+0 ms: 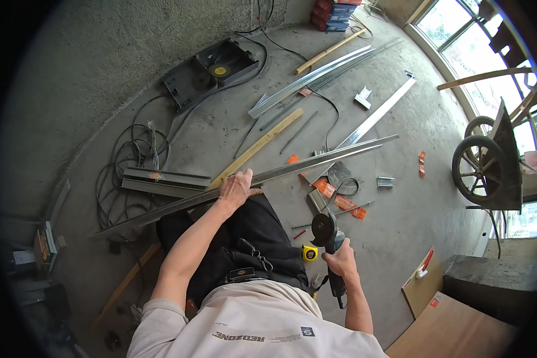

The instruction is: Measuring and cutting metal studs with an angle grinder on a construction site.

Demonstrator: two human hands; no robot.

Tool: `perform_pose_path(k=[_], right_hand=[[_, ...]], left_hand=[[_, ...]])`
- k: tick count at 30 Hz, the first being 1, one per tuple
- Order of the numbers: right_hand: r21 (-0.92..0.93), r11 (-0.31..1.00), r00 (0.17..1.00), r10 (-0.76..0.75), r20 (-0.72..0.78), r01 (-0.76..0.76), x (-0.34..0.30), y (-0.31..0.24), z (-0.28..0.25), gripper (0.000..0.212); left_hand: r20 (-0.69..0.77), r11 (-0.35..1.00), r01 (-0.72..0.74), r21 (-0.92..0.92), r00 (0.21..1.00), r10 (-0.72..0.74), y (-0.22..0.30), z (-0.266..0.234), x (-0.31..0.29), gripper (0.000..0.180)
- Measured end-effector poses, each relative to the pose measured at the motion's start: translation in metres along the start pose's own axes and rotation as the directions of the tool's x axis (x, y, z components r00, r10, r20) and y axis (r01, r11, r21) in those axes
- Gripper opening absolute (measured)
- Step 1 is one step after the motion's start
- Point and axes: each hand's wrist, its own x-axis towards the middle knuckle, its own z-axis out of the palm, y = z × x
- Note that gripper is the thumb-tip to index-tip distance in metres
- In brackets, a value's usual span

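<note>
A long metal channel point(298, 166) lies slantwise across my thighs, from the lower left up to the right. My left hand point(236, 188) is closed around it near its middle. Off to the right, my right hand point(341, 260) grips an angle grinder point(335, 275) by its body. The grinder's round disc and guard point away from me, apart from the channel. Whether the disc spins cannot be told. A yellow tape measure point(309, 253) sits on the floor between my right hand and my leg. Near it lies a small red pencil-like stick point(299, 234).
Long metal profiles point(310, 80) and a wooden strip point(262, 143) lie ahead. Orange wrappers point(349, 207) and short channel pieces point(385, 182) are scattered right. Looped cables point(125, 164) and an open black tool case point(209, 71) are left. A wheeled cart point(489, 167) stands far right, boards point(453, 331) lower right.
</note>
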Motion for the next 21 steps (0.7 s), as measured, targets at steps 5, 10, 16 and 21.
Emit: perform_pose_path(k=[5,10,16,21], right_hand=[[0.057,0.998,0.999,0.04,-0.033,-0.038,-0.01,0.001,0.001,0.061],[0.134,0.991,0.99,0.023,-0.142,-0.003,-0.014,-0.012,-0.006,0.06],[0.159,0.981,0.954,-0.06,-0.295,0.112,-0.019,-0.026,-0.01,0.059],[0.043,0.982,0.913,-0.157,-0.376,0.186,-0.012,-0.025,-0.001,0.055]], left_hand=[[0.125,1.0,-0.016,-0.001,0.992,0.016,0.02,-0.044,-0.004,0.071],[0.432,0.988,0.114,-0.107,0.9,-0.057,0.043,-0.047,0.007,0.081],[0.394,0.934,0.011,-0.358,0.908,0.141,0.03,0.014,0.0,0.064],[0.254,0.963,-0.089,-0.253,0.955,0.155,0.038,0.034,-0.026,0.052]])
